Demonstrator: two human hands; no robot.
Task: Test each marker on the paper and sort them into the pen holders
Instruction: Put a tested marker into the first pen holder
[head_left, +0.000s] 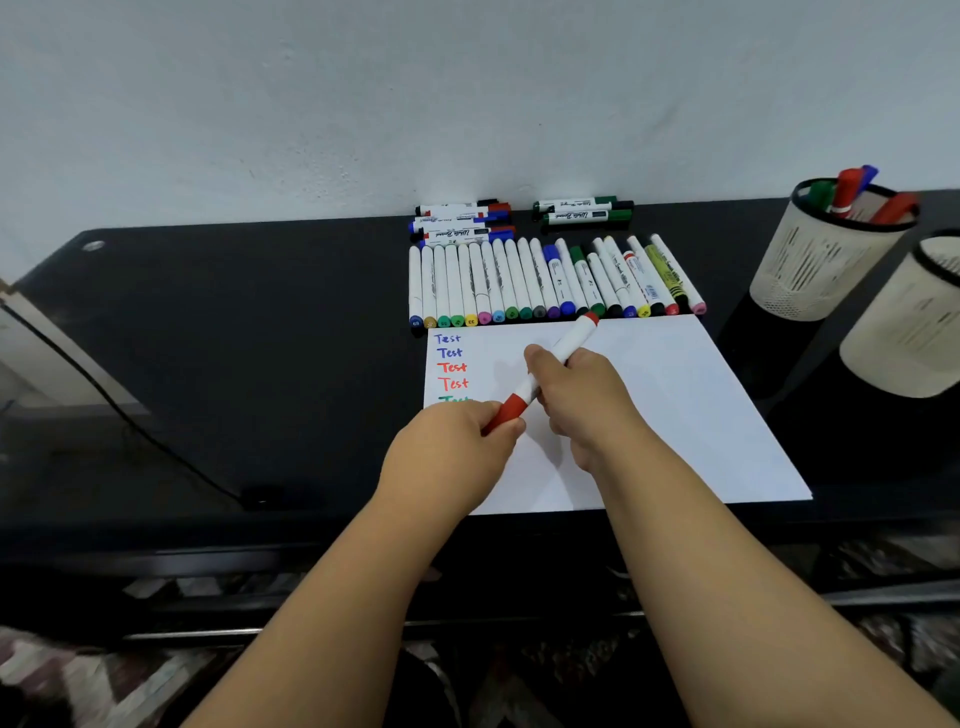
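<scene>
1. The left hand (457, 447) pinches the red cap end of a white marker with red cap (540, 376); the fingers are curled around the cap.
2. The right hand (576, 395) holds the white barrel of the same marker, its grip closed around the middle of the barrel.
3. The marker is tilted above the white sheet of paper (675, 405), with the cap end low on the left and the other red end pointing up and right, toward the row of markers.
4. The paper lies on the black glossy desk (234, 322). On its left side the word "Test" is written five times: two in blue, two in red, and one in green, which is partly hidden by the left hand.
5. Just behind the paper, a row of thin white markers with coloured ends (519, 286) lies side by side on the desk.
6. Behind this row, near the wall, there are two small groups of thick whiteboard markers (467, 221), one with red and blue caps, the other with green caps.
7. At the right side stands a cream mesh pen holder (821, 265) which contains red, green and blue markers.
8. Beside it, closer to the right edge, stands a second cream pen holder (904, 332); I cannot tell what is inside.
</scene>
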